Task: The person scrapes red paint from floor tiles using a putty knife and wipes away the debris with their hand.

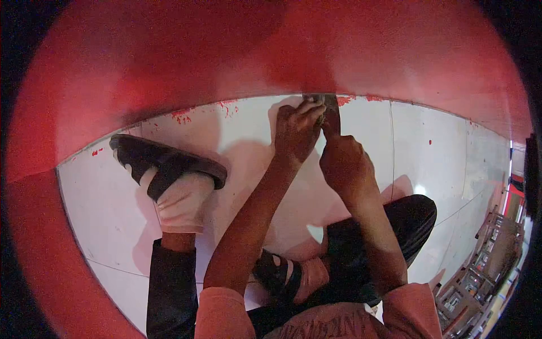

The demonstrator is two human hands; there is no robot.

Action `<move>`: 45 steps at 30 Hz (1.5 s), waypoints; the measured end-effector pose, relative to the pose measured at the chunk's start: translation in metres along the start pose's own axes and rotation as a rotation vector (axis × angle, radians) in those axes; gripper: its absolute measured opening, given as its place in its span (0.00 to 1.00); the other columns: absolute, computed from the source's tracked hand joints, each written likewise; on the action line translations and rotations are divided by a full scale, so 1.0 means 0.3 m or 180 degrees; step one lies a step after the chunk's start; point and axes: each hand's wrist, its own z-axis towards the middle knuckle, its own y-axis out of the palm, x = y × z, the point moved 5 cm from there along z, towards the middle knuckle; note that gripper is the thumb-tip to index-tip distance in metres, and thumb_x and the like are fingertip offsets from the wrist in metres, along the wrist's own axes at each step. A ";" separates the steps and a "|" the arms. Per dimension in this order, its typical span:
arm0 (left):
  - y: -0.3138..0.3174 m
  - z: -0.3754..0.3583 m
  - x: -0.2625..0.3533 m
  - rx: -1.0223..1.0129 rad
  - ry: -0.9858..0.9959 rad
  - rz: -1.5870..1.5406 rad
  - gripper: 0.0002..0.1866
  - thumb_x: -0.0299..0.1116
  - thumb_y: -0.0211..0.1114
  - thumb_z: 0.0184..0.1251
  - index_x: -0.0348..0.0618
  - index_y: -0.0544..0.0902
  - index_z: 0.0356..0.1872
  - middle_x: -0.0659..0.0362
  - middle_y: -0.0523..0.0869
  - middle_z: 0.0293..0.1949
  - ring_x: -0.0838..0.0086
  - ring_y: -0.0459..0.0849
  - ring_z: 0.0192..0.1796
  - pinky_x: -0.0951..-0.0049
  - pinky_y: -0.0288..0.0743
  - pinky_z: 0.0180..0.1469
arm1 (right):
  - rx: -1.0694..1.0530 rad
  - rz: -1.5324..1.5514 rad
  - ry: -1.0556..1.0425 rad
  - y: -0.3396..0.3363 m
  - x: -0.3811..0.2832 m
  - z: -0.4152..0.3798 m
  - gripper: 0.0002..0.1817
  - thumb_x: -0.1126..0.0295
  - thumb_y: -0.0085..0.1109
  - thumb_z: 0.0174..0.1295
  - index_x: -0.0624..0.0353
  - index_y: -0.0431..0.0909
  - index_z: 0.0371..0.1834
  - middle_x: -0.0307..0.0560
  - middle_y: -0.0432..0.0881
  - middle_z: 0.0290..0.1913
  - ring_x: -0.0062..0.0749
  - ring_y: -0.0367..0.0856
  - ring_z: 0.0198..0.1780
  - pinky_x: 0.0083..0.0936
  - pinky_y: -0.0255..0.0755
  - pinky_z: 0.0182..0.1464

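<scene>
My left hand is at the foot of the red wall, its fingers bent and pressed together near the floor line. Just right of it and lower, my right hand is closed in a fist. Between the two hands a small, thin item reaches from the right fist toward the left fingertips; shadow and blur hide its kind. Around the fingertips the floor is dark, partly with shadow. Red paint flecks lie on the floor along the wall's base, close to both hands.
My outstretched foot in a black sandal lies left of my hands; the other sandal is tucked below. My bent knee is at the right. Dark metal frames stand at the far right.
</scene>
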 end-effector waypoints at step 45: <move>-0.009 -0.035 -0.008 -0.0072 -0.0171 0.0264 0.16 0.37 0.64 0.55 0.49 0.85 0.46 0.58 0.85 0.52 0.64 0.81 0.53 0.63 0.65 0.57 | 0.0342 -0.0203 -0.0282 0.003 -0.026 -0.026 0.16 0.71 0.50 0.60 0.62 0.73 0.50 0.57 0.80 0.28 0.49 0.84 0.31 0.41 0.80 0.35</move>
